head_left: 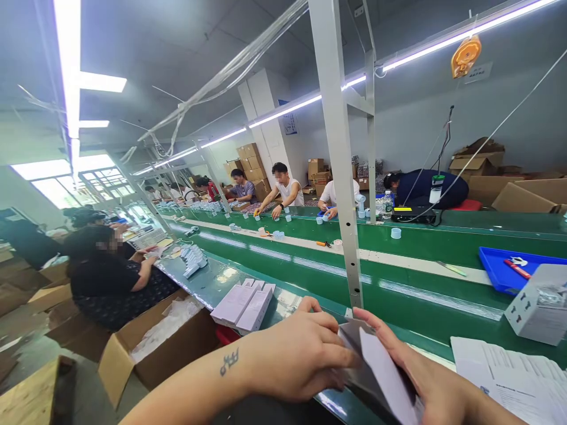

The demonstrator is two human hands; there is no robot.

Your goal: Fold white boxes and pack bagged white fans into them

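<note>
1. Two bare hands grip one folded card [376, 375], the left hand [296, 354] on one side and the right hand [443, 383] on the other.
2. The left fingers [321, 333] and right thumb [372, 321] are clamped on the folded card, which sits between them with its white panel tilted (its lower edge is partly out of view).
3. Even pressure from both sides, with the folded card kept level, best guards thin card against buckling.
4. Just right of the right thumb lie printed sheets [505, 378] on the green conveyor bench [425, 295]; a blue tray [496, 271] sits farther beyond. Left of the left fingers stands a stack of pale boxes [243, 306].
</note>
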